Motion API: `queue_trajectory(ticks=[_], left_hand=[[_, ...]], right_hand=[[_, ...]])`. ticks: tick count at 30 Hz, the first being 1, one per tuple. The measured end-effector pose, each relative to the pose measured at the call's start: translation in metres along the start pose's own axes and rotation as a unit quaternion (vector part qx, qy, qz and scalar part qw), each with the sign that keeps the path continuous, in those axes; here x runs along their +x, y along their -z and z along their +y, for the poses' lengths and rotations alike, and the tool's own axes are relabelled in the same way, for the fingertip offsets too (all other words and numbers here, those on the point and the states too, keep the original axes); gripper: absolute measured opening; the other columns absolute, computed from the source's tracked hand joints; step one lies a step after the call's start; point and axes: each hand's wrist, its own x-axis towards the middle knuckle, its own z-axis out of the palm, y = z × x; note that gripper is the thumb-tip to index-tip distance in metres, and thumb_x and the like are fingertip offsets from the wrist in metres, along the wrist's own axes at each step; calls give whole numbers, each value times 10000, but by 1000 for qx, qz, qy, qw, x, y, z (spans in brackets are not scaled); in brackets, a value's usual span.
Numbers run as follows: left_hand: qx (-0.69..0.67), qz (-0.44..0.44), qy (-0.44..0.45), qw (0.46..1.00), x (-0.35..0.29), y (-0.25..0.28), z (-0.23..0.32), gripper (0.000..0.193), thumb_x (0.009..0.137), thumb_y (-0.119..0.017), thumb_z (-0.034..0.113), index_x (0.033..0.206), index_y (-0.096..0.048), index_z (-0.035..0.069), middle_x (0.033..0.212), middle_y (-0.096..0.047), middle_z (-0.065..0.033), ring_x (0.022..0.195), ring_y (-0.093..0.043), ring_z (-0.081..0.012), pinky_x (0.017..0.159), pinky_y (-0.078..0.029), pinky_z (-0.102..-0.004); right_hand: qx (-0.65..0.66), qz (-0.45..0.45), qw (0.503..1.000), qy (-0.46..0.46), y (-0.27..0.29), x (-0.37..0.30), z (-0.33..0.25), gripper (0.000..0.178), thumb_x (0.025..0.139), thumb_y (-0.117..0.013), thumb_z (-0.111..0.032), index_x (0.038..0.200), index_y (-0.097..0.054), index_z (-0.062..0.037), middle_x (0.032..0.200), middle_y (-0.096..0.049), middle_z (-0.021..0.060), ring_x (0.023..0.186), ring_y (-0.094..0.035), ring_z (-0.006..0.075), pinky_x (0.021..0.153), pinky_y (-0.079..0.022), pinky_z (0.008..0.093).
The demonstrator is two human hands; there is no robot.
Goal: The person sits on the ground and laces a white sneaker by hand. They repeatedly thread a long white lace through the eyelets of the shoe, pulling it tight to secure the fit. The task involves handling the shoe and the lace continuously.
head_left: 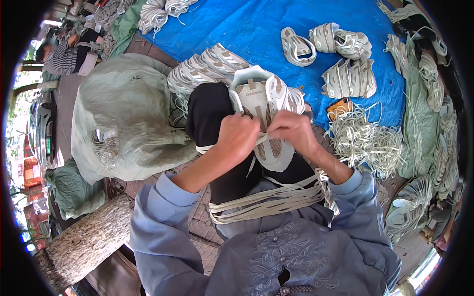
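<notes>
A white and beige sneaker upper (274,155) rests on my black-clad knees, its toe toward me and its tongue (252,96) at the far end. My left hand (238,132) is closed at the left edge of the lacing area. Opposite it, my right hand (292,130) is closed in a pinch, slightly blurred. Between them runs a pale strip of shoelace (261,139) that both seem to grip, though the fingertips partly hide it. A bundle of cream shoelaces (261,201) lies across my lap.
Beyond my knees spreads a blue tarp (237,30) with several sneaker uppers (349,79). A heap of loose laces (365,140) lies at the right. To the left stands a large pale sack (123,118), and a log (89,237) lies nearer. Stacked uppers (410,209) line the right side.
</notes>
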Motion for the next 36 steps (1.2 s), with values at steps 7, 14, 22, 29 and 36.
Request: queue_trajectory(ticks=[7, 14, 22, 29, 36], left_hand=[[9, 67, -54, 996, 12, 14, 4, 28, 696, -554, 53, 698, -537, 31, 704, -545, -117, 655, -542, -253, 566, -435, -325], [-229, 90, 140, 959, 29, 5, 17, 46, 744, -547, 72, 775, -540, 37, 639, -558, -132, 615, -571, -308, 556, -448, -349], [-193, -1, 162, 968, 35, -2, 22, 107, 718, -526, 109, 699, -613, 49, 666, -598, -146, 655, -587, -314, 602, -460, -393], [-271, 3, 151, 951, 42, -5, 24, 125, 709, -526, 113, 740, -629, 48, 679, -599, -137, 650, -590, -298, 598, -455, -358], [-263, -26, 99, 959, 45, -6, 16, 121, 698, -506, 85, 696, -625, 66, 663, -588, -151, 653, -577, -328, 595, -453, -400]], right_hand=[[-198, 9, 973, 116, -8, -10, 7, 85, 587, -658, -66, 661, -617, -80, 652, -523, 38, 632, -548, 211, 562, -454, 292], [-64, 77, 995, -17, 18, -18, 7, 98, 633, -644, -11, 728, -635, -34, 701, -584, 53, 632, -567, 179, 570, -453, 266], [-238, 97, 964, 64, 16, -9, 15, 49, 650, -616, -58, 677, -576, -51, 666, -539, 66, 605, -570, 234, 533, -465, 311], [-424, 108, 885, 157, 6, -5, 8, 91, 631, -569, -52, 614, -480, -55, 613, -462, 70, 562, -553, 240, 469, -466, 331], [51, 89, 982, -161, 20, -4, 18, 61, 645, -628, 13, 702, -620, -8, 633, -586, 32, 595, -521, 62, 540, -417, 210]])
